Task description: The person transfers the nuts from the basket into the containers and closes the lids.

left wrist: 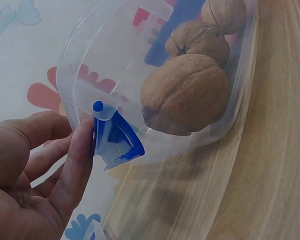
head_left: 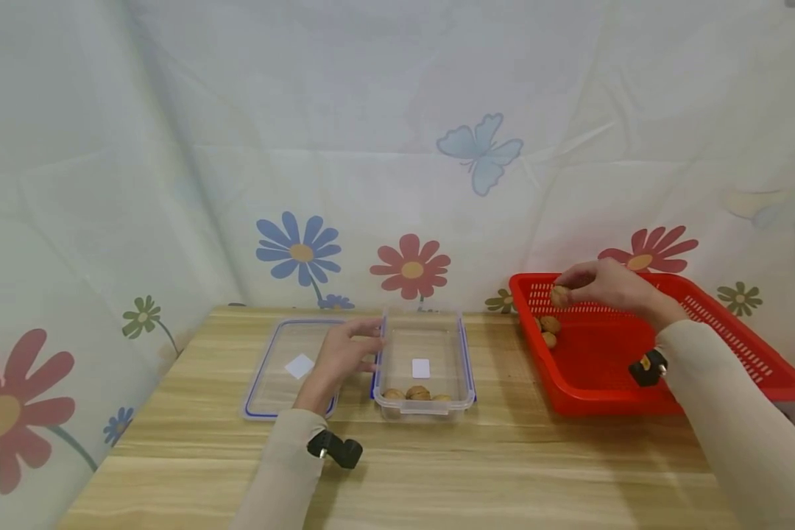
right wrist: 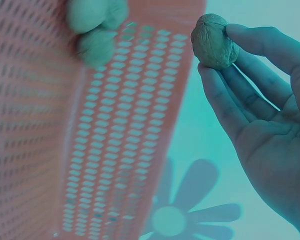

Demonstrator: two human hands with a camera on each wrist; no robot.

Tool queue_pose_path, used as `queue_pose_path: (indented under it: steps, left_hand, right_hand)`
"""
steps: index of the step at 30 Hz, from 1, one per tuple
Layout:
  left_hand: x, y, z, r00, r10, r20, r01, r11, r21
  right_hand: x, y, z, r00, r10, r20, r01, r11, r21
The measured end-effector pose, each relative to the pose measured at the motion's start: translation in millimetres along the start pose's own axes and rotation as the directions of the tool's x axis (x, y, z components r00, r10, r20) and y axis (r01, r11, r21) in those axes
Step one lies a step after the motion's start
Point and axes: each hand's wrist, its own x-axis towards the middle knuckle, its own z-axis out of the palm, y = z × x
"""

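Note:
Between thumb and fingertips, my right hand (head_left: 612, 285) pinches a walnut (right wrist: 215, 41) over the far left part of the red basket (head_left: 609, 397). Several walnuts (head_left: 548, 324) sit in that basket's left corner. My left hand (head_left: 346, 352) is at the left side of a clear plastic container (head_left: 467, 357), its fingers loosely bent. In the left wrist view, its fingertips touch the container near a blue clip (left wrist: 117, 137). Walnuts (left wrist: 187, 95) lie along the container's near end.
A clear lid (head_left: 268, 383) with a blue seal lies flat left of the container. All of this stands on a wooden table (head_left: 437, 471). Behind it hangs a flower-printed curtain (head_left: 371, 177).

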Motion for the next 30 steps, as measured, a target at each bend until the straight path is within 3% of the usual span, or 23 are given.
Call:
queue_pose_path:
  steps: [15,22,30]
  left_hand:
    - [-1.3,-1.6,0.9,1.000,-0.004,-0.004,0.004,1.000,0.020]
    - [-1.4,-3.1,1.3,1.000,-0.004,-0.007,0.004,1.000,0.030]
    - [-1.4,-4.4,1.9,1.000,0.011,-0.012,-0.011,1.000,0.018]
  right_hand:
    - [-25.3,-68.8,1.5,0.980,-0.167,-0.106,0.166,0.986,-0.017]
    - [-30.3,-89.4,12.9,0.955,-0.266,-0.134,0.270,0.963,0.007]
    - [-29.1,-105.7,39.8,0.914,-0.361,-0.184,0.378,0.923,0.068]
